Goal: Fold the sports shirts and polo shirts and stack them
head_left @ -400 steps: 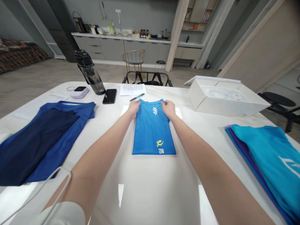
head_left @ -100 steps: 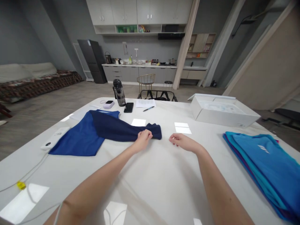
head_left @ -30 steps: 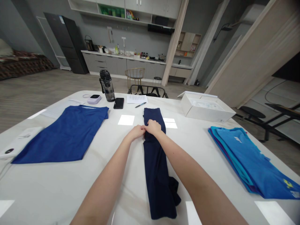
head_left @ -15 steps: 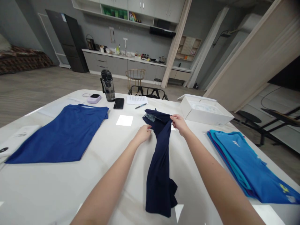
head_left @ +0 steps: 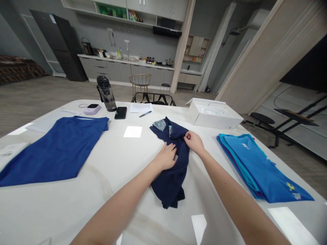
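Note:
On the white table [head_left: 114,197] in front of me lies a dark navy shirt [head_left: 180,170], bunched and partly folded, with a grey-blue patterned patch and a small tag at its far end. My left hand [head_left: 166,156] rests on the shirt's left side, fingers stretched out over the fabric. Its right edge is pinched between the thumb and fingers of my right hand [head_left: 194,142]. To the left, a royal blue shirt [head_left: 58,149] is spread flat. On the right is a stack of folded bright blue, teal and purple shirts [head_left: 263,166].
Behind the navy shirt are a white box [head_left: 217,117], a pen [head_left: 145,114], a printed paper [head_left: 140,108], a phone [head_left: 121,112], a dark water bottle [head_left: 106,95] and a lilac device [head_left: 92,109]. A black chair [head_left: 153,98] stands beyond the far edge.
My left hand has moved right, from the shirt's edge onto its fabric. The shirt's lower end has drawn up, and its patterned patch now lies more open. The view has shifted slightly.

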`<state>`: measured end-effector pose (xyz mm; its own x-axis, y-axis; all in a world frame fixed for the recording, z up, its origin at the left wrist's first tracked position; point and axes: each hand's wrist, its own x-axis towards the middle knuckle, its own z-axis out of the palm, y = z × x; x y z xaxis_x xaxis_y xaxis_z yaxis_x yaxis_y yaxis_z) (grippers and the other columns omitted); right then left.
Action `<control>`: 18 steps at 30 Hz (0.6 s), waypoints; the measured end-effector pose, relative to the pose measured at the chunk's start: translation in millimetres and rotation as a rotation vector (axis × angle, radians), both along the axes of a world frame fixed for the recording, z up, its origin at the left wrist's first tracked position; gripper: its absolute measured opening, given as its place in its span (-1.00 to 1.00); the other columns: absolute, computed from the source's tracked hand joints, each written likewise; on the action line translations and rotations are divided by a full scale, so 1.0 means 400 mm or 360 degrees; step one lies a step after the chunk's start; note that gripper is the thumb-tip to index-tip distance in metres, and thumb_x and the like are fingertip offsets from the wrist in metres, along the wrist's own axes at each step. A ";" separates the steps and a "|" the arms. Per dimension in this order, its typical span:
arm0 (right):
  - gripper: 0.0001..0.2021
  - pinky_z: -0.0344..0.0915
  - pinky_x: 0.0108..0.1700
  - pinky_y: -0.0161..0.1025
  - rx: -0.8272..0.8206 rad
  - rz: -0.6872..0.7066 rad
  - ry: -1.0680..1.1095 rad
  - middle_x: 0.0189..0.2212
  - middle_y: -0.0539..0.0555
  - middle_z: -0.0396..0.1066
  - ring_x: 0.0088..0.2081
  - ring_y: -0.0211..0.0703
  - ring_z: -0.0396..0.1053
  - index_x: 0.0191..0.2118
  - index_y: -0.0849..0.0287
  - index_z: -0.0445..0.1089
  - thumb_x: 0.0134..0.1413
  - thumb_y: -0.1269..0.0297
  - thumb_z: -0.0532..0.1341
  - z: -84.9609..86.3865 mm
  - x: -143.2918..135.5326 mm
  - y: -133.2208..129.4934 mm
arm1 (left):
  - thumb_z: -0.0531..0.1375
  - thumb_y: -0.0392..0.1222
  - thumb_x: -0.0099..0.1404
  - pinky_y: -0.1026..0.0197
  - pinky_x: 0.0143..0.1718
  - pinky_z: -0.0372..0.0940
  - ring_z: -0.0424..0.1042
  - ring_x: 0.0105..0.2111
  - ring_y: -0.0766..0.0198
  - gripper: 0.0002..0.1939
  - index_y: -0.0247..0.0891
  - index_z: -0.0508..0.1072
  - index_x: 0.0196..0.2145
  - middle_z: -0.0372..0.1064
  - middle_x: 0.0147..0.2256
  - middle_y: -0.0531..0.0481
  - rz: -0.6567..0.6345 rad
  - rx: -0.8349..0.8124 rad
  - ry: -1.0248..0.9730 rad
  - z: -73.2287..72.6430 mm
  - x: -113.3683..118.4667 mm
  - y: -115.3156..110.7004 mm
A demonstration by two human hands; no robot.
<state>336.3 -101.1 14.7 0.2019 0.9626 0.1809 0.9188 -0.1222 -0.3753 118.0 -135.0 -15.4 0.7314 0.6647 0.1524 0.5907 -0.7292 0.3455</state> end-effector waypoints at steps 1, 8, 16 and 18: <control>-0.84 0.21 -0.23 -0.28 -0.0059 0.0113 -0.0010 -0.27 0.05 0.46 -0.25 -0.14 0.38 -0.21 0.09 0.45 0.17 0.17 0.20 0.010 -0.018 -0.007 | 0.04 -0.09 0.41 -0.16 0.40 -0.17 0.13 0.34 -0.03 -0.52 -0.34 0.37 0.20 0.24 0.27 -0.30 -0.0018 0.0017 -0.0025 0.005 0.009 -0.010; -0.67 0.27 -0.14 -0.27 -0.0560 0.0340 -0.0228 -0.02 0.16 0.41 -0.17 -0.11 0.44 -0.03 0.09 0.52 0.03 0.29 0.32 0.045 0.004 -0.055 | 0.11 0.00 0.40 -0.02 0.22 0.18 0.45 -0.02 0.07 -0.67 -0.27 0.55 -0.14 0.48 -0.11 -0.15 -0.0323 -0.0003 -0.0042 0.045 0.073 -0.063; -0.32 0.31 -0.08 -0.16 -0.0770 0.0139 -0.0459 0.12 0.27 0.39 0.05 0.10 0.43 0.29 0.05 0.30 0.04 0.60 0.12 0.027 0.118 -0.133 | 0.03 -0.05 0.49 0.10 -0.09 0.30 0.51 -0.19 0.11 -0.74 -0.19 0.47 -0.15 0.53 -0.25 -0.10 -0.0241 0.0041 0.0114 0.041 0.013 -0.058; -0.29 0.32 -0.08 -0.16 -0.0752 0.0124 -0.0443 0.11 0.27 0.40 0.04 0.09 0.44 0.32 0.01 0.26 0.02 0.60 0.14 0.027 0.111 -0.141 | 0.08 -0.05 0.45 0.10 -0.14 0.32 0.53 -0.23 0.07 -0.76 -0.18 0.48 -0.13 0.54 -0.26 -0.12 -0.0145 -0.0010 0.0180 0.044 -0.014 -0.073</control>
